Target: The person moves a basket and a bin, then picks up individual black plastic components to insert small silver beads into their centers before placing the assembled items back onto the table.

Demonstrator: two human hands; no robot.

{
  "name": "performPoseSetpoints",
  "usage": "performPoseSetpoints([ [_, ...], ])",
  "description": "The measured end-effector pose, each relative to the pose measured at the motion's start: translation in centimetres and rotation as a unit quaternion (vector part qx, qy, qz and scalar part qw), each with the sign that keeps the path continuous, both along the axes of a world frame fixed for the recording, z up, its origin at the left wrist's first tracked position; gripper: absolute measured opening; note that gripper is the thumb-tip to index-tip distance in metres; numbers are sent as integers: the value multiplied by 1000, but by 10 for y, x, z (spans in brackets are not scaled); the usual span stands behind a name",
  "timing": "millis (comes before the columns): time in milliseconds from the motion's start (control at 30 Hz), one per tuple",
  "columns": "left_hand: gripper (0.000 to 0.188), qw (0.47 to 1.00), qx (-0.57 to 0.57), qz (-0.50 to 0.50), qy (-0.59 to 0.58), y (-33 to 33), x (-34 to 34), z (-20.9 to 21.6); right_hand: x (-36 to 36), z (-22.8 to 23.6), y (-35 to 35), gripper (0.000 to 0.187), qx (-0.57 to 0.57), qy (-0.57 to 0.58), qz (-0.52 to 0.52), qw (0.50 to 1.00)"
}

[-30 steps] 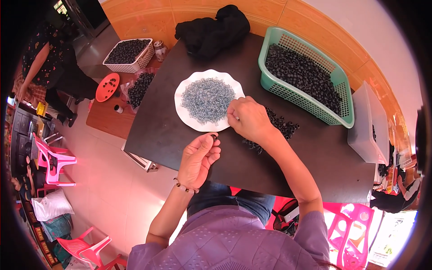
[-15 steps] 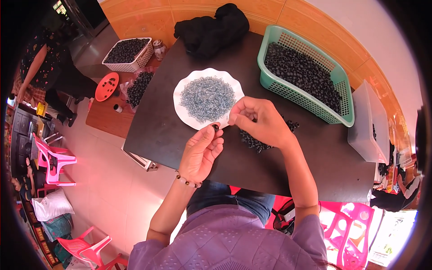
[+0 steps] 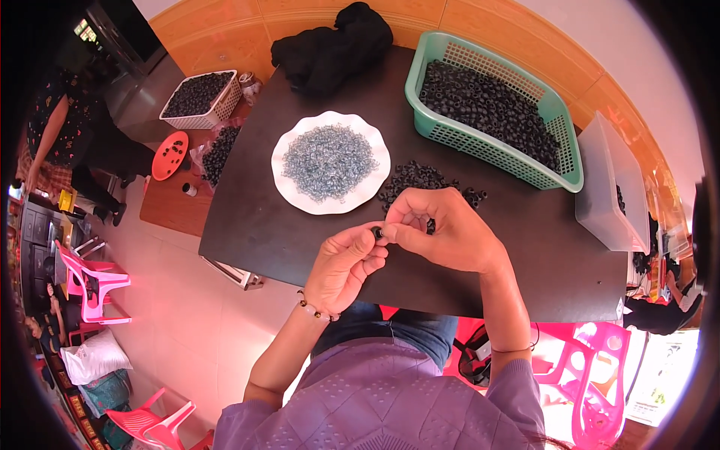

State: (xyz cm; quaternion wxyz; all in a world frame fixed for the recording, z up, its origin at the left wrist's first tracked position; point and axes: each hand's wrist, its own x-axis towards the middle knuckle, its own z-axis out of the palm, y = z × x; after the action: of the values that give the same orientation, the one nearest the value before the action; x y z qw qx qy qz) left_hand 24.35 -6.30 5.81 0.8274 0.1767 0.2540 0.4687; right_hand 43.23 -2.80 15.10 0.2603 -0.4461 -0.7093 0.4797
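Observation:
My left hand (image 3: 340, 268) is closed, with a small black ring-shaped part (image 3: 377, 233) pinched between thumb and forefinger. My right hand (image 3: 444, 232) meets it there, thumb and forefinger pressed together at the part's edge. Whatever sits in that right pinch is too small to make out. Something dark also shows among the right hand's curled fingers. Just beyond my hands stands a white scalloped plate (image 3: 280, 169) heaped with tiny clear bluish pieces (image 3: 330, 163). A loose pile of black ring-shaped parts (image 3: 420, 180) lies on the dark table (image 3: 517, 247), partly behind my right hand.
A green basket (image 3: 480, 154) full of black parts stands at the far right, beside a translucent bin (image 3: 611, 180). Black cloth (image 3: 330, 52) lies at the back. To the left are a white basket (image 3: 201, 112), an orange plate (image 3: 170, 156) and a standing person (image 3: 82, 142).
My right hand has come away from the plate's edge, toward me, and now touches the black part in my left hand. The view has shifted slightly.

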Motion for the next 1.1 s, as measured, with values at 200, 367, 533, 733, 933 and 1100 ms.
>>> performPoseSetpoints([
  [200,31,1000,10,-19,-3,-3,8,-1,9,-2,-9,10,19,5,-7,1000],
  [367,30,1000,-8,-23,-14,-5,12,-11,7,-4,-13,10,13,-16,-19,1000],
  [533,28,996,-42,-42,-69,-10,18,-15,12,-19,-20,10,23,21,-57,998],
  [733,26,990,-72,-54,-110,-11,24,-14,23,-27,-29,6,-5,65,-87,994],
  [933,27,985,-84,-69,-137,-12,29,-15,40,-32,-39,6,44,91,-170,980],
  [1100,26,982,-89,-71,-148,-15,27,-14,93,-33,-33,10,119,-107,-324,932],
])
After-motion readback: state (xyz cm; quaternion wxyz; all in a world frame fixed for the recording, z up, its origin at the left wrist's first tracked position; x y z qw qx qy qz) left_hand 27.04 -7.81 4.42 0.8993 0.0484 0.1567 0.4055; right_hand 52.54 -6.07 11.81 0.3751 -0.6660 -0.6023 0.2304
